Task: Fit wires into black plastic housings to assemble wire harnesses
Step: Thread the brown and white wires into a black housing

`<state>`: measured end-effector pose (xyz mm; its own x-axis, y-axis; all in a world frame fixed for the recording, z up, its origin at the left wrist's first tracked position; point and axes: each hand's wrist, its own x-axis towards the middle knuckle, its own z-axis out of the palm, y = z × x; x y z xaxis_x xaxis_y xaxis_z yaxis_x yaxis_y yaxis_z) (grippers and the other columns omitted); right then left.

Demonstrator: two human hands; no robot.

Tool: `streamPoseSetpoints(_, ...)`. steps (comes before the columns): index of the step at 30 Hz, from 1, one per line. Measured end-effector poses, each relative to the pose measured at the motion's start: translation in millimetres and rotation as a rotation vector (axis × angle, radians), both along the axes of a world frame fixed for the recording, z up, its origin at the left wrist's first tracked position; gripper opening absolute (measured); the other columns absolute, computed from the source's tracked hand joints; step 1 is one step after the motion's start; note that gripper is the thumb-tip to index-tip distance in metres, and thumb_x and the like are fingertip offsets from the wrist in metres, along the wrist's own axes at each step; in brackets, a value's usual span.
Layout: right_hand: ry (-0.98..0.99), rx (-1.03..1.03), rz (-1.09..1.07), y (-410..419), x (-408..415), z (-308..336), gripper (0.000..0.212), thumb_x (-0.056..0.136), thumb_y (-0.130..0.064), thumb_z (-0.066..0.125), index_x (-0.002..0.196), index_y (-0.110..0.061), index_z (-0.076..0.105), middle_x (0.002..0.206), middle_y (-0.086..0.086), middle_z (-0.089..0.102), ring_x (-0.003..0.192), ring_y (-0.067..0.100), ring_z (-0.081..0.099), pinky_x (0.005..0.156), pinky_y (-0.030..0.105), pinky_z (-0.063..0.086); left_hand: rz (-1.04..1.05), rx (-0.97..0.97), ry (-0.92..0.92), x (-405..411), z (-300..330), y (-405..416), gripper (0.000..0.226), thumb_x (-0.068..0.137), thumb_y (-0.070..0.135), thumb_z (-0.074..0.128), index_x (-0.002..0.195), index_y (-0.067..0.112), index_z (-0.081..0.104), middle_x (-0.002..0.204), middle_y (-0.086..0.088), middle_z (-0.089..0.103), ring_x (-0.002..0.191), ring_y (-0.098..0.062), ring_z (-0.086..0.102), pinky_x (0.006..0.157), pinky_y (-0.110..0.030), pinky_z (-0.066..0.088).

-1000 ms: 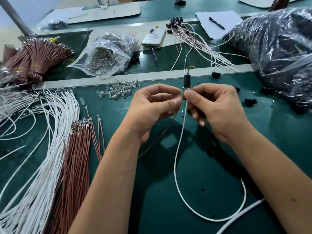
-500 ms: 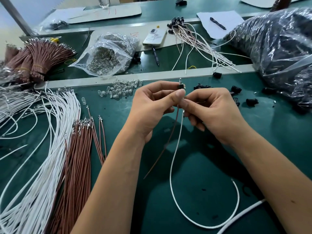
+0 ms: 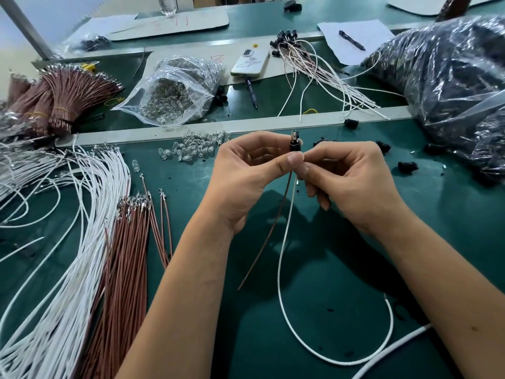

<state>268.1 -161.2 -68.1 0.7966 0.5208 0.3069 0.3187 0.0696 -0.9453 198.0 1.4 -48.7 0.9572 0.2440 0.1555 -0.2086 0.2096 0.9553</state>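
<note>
A small black plastic housing [image 3: 294,145] stands upright above my fingertips, a metal terminal poking out of its top. My left hand [image 3: 251,173] pinches just under the housing, on the brown wire [image 3: 270,231] that hangs down from it. My right hand [image 3: 347,181] meets it from the right, fingertips pinched on the white wire [image 3: 284,242], which loops down over the green mat. Where exactly each wire enters the housing is hidden by my fingers.
Loose white wires [image 3: 71,242] and brown wires [image 3: 128,258] lie at the left. Clear bulbs [image 3: 194,147] are scattered ahead, spare black housings [image 3: 407,166] at the right. Behind the metal strip: a bag of bulbs [image 3: 172,91], a phone [image 3: 250,61], finished harnesses [image 3: 314,64], a large bag [image 3: 451,77].
The housing was up above my fingers, dropped between them half a second ago, and now stands upright above the fingertips again. The brown wire's free end has swung in toward the white wire.
</note>
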Motion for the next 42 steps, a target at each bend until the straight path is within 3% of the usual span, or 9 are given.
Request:
streamPoseSetpoints(11, -0.006, 0.02, 0.033, 0, -1, 1, 0.004, 0.088, -0.015, 0.08, 0.085, -0.018, 0.079, 0.058, 0.006, 0.063, 0.047, 0.018, 0.054, 0.039, 0.023, 0.042, -0.007, -0.038, 0.066, -2, 3, 1, 0.016, 0.067, 0.017, 0.082, 0.083, 0.018, 0.078, 0.087, -0.006, 0.077, 0.083, -0.018, 0.069, 0.079, -0.028, 0.054)
streamPoseSetpoints(24, -0.057, 0.035, 0.006, 0, -1, 4, 0.006, 0.086, -0.015, 0.082, 0.084, -0.018, 0.078, 0.062, 0.007, 0.064, 0.05, 0.027, 0.057, 0.04, 0.025, 0.043, -0.043, -0.099, 0.029, -1, 2, 1, 0.026, 0.07, 0.007, 0.077, 0.095, 0.004, 0.073, 0.089, -0.01, 0.076, 0.086, -0.02, 0.072, 0.084, -0.029, 0.057)
streamPoseSetpoints(31, -0.039, 0.086, 0.029, 1, -4, 8, 0.009, 0.086, -0.011, 0.082, 0.081, -0.017, 0.077, 0.062, 0.018, 0.06, 0.046, 0.036, 0.048, 0.039, 0.025, 0.04, -0.082, -0.102, 0.052, -3, 4, 0, 0.016, 0.081, 0.006, 0.072, 0.093, 0.012, 0.079, 0.093, -0.01, 0.077, 0.093, -0.023, 0.068, 0.11, -0.058, 0.039)
streamPoseSetpoints(37, 0.006, 0.109, 0.035, 0, -6, 10, 0.011, 0.084, -0.012, 0.081, 0.078, -0.019, 0.076, 0.054, 0.01, 0.057, 0.042, 0.019, 0.046, 0.036, 0.022, 0.037, -0.102, -0.115, 0.061, -4, 5, 0, 0.016, 0.082, 0.005, 0.07, 0.094, 0.011, 0.079, 0.092, -0.01, 0.076, 0.096, -0.025, 0.066, 0.111, -0.06, 0.036)
streamPoseSetpoints(42, 0.061, 0.116, 0.074, 0, -7, 12, 0.008, 0.079, -0.022, 0.082, 0.077, -0.019, 0.076, 0.05, 0.004, 0.055, 0.039, 0.014, 0.043, 0.037, 0.019, 0.034, -0.08, -0.109, 0.055, -4, 5, -2, 0.014, 0.079, 0.003, 0.072, 0.091, 0.008, 0.076, 0.09, -0.012, 0.076, 0.091, -0.026, 0.068, 0.106, -0.053, 0.046)
